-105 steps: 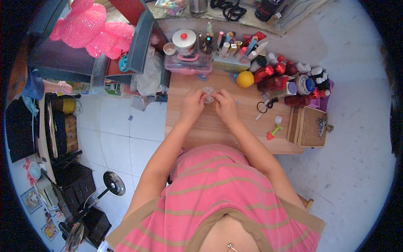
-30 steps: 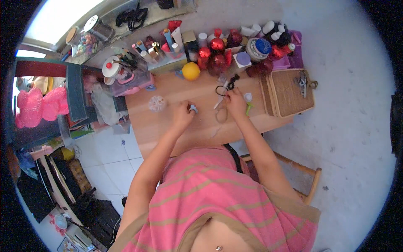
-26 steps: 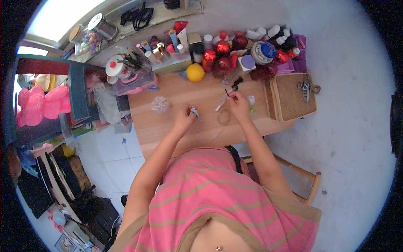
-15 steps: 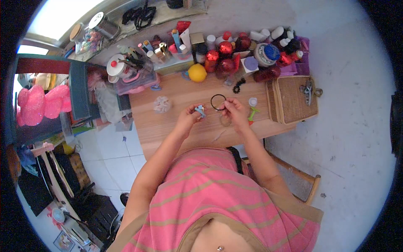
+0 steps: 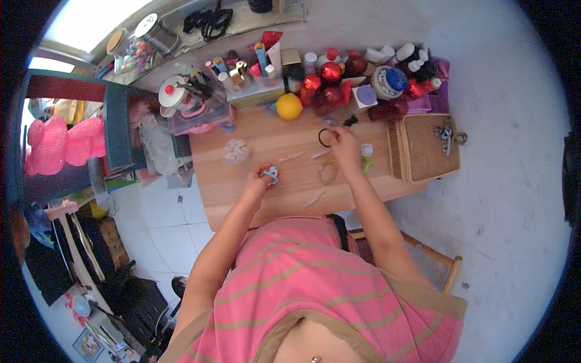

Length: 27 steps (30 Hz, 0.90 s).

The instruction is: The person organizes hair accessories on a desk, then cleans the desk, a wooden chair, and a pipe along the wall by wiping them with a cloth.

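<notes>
My left hand [image 5: 258, 181] is above the near-left part of the wooden table [image 5: 212, 181], its fingers closed on a small light-blue hair accessory [image 5: 272, 175]; its exact kind is too small to tell. Farther right and farther from me, my right hand [image 5: 344, 146] pinches a thin black hair tie [image 5: 320, 139], a ring that sticks out to the left of the fingers. A pale scrunchie [image 5: 236, 151] lies left of the hands. Between and below them are a tan ring-shaped band [image 5: 327, 174] and thin pale strips [image 5: 313, 199]. A green clip-like piece [image 5: 368, 164] lies beside my right wrist.
Along the back stand cosmetics, red shiny balls [image 5: 331, 72], a yellow ball [image 5: 288, 106] and a blue-lidded jar [image 5: 390, 83]. A woven box [image 5: 426, 148] holds the right end. A clear plastic case [image 5: 200, 119] sits at back left. A wooden chair [image 5: 451, 272] stands at right.
My hands have moved apart: the left went nearer and to the left with the light-blue accessory, the right went farther away with the black hair tie. Pale strips on the table now show between them.
</notes>
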Each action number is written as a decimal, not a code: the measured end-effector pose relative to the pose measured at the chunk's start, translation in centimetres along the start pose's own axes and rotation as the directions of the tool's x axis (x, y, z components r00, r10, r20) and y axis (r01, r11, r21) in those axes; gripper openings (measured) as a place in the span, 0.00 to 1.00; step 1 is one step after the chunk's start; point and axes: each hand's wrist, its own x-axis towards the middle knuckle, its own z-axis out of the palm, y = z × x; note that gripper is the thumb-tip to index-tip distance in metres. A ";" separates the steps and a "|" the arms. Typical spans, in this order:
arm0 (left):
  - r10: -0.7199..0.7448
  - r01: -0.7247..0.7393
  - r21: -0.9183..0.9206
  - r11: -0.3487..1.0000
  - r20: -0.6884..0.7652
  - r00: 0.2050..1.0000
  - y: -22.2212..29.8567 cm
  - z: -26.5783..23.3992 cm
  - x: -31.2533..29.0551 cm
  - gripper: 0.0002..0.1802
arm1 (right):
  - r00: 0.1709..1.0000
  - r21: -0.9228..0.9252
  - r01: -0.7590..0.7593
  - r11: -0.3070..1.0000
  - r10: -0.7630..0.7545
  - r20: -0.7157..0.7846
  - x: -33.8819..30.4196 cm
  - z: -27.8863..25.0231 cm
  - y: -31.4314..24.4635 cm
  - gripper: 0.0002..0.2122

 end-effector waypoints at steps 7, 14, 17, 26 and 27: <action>-0.026 0.026 0.008 1.000 -0.007 1.000 -0.6 -1.7 -1.7 0.22 | 0.881 -0.072 0.387 0.919 -0.345 0.323 -1.8 5.0 0.2 0.09; -0.102 0.104 -0.345 0.933 0.023 0.994 -0.6 -1.3 -1.6 0.19 | 0.869 -0.145 0.391 0.909 -0.313 0.383 -2.1 7.2 -3.0 0.10; -0.024 0.046 -0.401 0.915 0.060 0.998 -1.5 -1.3 -0.3 0.18 | 0.821 0.037 0.079 0.996 -0.086 0.564 -4.0 7.3 -6.6 0.10; -0.025 -0.017 -0.422 0.906 -0.094 0.995 -2.1 -3.4 -1.6 0.19 | 0.949 -0.043 0.191 0.981 -0.174 0.264 -3.9 7.4 -11.1 0.10; -0.009 -0.052 -0.374 0.926 -0.161 0.987 -2.3 -4.1 -1.7 0.20 | 0.947 -0.046 0.195 0.980 -0.176 0.268 -3.4 7.7 -11.7 0.10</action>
